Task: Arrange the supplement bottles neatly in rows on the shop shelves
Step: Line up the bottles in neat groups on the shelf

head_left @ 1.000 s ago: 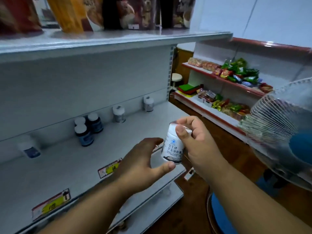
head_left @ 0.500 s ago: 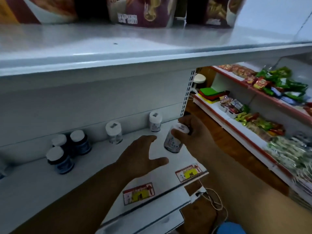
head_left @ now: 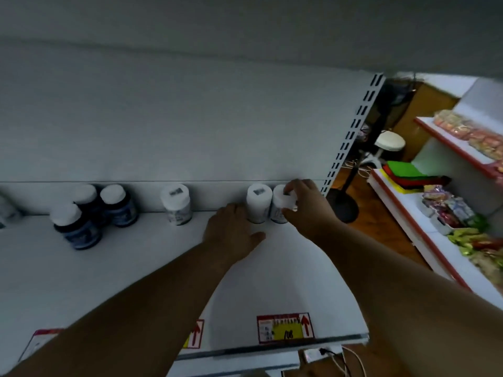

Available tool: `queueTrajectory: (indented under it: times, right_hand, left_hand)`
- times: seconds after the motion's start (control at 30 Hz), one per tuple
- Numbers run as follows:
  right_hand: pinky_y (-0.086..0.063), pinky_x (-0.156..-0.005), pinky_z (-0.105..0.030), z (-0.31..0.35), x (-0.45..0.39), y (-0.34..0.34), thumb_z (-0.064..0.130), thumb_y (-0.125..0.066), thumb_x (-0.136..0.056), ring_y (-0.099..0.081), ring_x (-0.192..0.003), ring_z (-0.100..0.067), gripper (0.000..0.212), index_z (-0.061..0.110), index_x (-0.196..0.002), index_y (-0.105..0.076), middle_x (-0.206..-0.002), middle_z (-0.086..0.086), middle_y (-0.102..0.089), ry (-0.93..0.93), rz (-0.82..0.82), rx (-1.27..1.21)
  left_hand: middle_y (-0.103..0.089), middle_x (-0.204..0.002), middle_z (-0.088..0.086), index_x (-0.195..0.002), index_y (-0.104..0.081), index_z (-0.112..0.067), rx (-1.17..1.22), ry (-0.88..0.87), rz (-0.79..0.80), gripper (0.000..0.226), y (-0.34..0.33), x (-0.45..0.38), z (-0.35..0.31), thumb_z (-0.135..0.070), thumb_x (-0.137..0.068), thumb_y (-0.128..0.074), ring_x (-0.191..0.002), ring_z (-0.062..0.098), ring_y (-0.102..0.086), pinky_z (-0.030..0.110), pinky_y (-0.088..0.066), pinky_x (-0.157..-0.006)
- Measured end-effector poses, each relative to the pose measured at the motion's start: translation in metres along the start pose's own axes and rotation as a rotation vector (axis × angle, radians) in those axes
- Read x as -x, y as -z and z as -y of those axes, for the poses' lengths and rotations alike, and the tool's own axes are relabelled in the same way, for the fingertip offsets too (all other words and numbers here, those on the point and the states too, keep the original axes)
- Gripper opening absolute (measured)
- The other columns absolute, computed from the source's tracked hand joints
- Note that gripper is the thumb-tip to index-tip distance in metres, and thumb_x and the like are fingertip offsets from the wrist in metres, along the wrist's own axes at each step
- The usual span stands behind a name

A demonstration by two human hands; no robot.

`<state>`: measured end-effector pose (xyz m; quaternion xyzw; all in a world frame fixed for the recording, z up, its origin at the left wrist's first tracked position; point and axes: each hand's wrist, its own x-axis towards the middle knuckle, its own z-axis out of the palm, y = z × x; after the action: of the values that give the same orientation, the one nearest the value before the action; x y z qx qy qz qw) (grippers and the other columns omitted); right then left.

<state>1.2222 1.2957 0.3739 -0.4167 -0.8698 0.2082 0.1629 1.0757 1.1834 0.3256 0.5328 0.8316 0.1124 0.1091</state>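
My right hand [head_left: 304, 208] grips a white supplement bottle [head_left: 278, 206] by its cap, standing it at the back right of the white shelf [head_left: 136, 268]. Touching it on the left is a second white bottle [head_left: 258, 204]. My left hand [head_left: 231, 232] lies open on the shelf just in front of that second bottle, fingers reaching its base. Farther left stands a third white bottle [head_left: 176, 204]. Three dark blue bottles with white caps [head_left: 89, 213] cluster at the back left.
The shelf above [head_left: 245, 31] overhangs close overhead. Price tags [head_left: 285, 327] line the front edge. A slotted upright [head_left: 351, 134] ends the shelf on the right. Beyond it are a white stool [head_left: 388, 141] and red-edged shelves with snack packets [head_left: 462, 213].
My right hand carried the white bottle from the shelf's front to the back wall and set it beside the other white bottle. My left hand moved forward onto the shelf. The camera moved in under the upper shelf.
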Motion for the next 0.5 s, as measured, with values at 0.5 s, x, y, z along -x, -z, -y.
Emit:
queueTrajectory:
  times: [0.5]
  right_hand:
    - [-0.046, -0.101, -0.039, -0.003, 0.009, 0.000, 0.020, -0.076, -0.078, -0.046, -0.121, -0.030, 0.059, 0.024, -0.129, -0.047, -0.138, -0.008, -0.040, 0.016, -0.016, 0.015]
  left_hand:
    - [-0.045, -0.140, 0.008, -0.140, -0.040, -0.017, 0.007, 0.056, -0.019, 0.072, 0.004, 0.010, -0.006, -0.062, -0.085, -0.054, -0.127, 0.027, -0.044, 0.039, -0.038, -0.106]
